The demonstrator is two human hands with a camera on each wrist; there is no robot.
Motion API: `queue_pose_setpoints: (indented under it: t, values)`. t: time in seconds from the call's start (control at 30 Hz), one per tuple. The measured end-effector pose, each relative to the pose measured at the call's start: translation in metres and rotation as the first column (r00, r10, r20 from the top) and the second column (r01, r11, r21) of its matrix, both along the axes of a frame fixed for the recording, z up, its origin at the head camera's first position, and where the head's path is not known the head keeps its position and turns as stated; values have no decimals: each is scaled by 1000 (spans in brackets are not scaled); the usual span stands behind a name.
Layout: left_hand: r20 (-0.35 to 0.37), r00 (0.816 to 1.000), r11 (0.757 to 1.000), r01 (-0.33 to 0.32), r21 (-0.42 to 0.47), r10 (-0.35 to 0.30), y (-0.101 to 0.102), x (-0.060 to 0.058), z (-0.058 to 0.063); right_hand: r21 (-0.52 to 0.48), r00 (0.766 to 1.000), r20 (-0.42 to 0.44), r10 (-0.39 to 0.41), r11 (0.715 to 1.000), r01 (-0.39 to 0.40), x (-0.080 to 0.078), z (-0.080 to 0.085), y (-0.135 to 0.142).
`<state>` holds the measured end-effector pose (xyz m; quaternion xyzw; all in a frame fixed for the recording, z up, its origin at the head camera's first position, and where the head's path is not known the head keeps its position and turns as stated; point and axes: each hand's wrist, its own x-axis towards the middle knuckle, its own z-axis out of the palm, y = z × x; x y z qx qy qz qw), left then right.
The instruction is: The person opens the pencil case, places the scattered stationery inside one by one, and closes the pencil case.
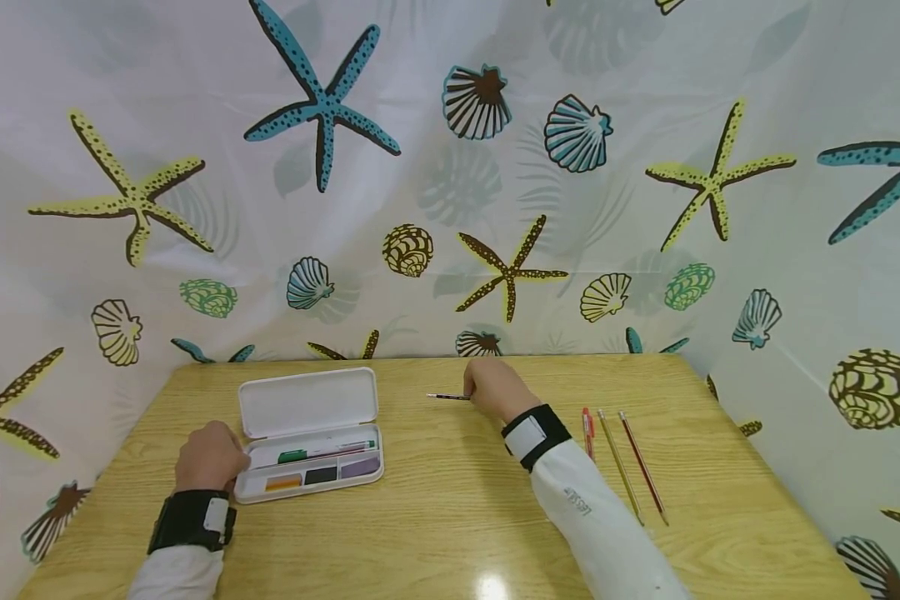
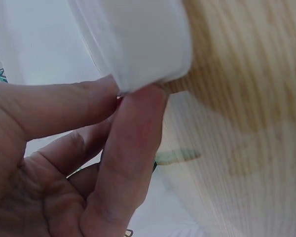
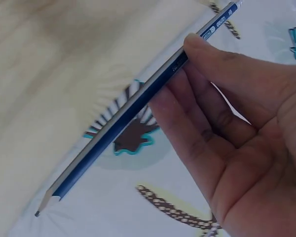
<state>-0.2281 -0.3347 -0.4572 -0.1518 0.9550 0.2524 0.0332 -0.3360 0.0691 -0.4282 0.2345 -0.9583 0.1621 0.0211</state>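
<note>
An open white pencil case lies on the left of the table, its lid folded back. My left hand pinches the case's near left corner between thumb and finger, seen close in the left wrist view. Inside the case are a green-capped pen, a slim reddish stick, and orange, black and purple blocks in the front compartments. Toward the back middle, my right hand holds a dark blue pencil between thumb and fingers. Its sharpened tip points down-left in the right wrist view.
A red pen, a yellowish pencil and a dark red pencil lie side by side on the wooden table, right of my right forearm. A shell-and-starfish patterned cloth hangs behind the table and along its sides.
</note>
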Motion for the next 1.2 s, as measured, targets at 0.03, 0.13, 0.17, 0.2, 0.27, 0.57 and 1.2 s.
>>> queue_pose_setpoints:
  t: [0.03,0.13,0.17,0.2,0.27,0.57,1.2]
  values:
    - [0,1000,1000,0,1,0,0,0,0,5,1000,-19,17,1000,-17,1,4,-2]
    - [2,1000,1000,-2,4,2,0,0,0,9,997,-54,59,998,-59,4,16,-10]
    - [3,1000,1000,-3,5,3,1,0,0,15,996,-59,66,998,-65,6,20,-12]
    - [3,1000,1000,-3,5,3,1,-1,0,13,996,-59,69,998,-68,7,23,-16]
    - [4,1000,1000,-5,3,5,1,-1,0,12,997,-44,70,997,-70,11,31,-23]
    - [19,1000,1000,-8,0,8,1,-2,-2,-4,982,-89,167,986,-168,29,63,-59]
    - [8,1000,1000,0,-3,0,4,-2,1,55,952,-131,275,961,-270,51,80,-128]
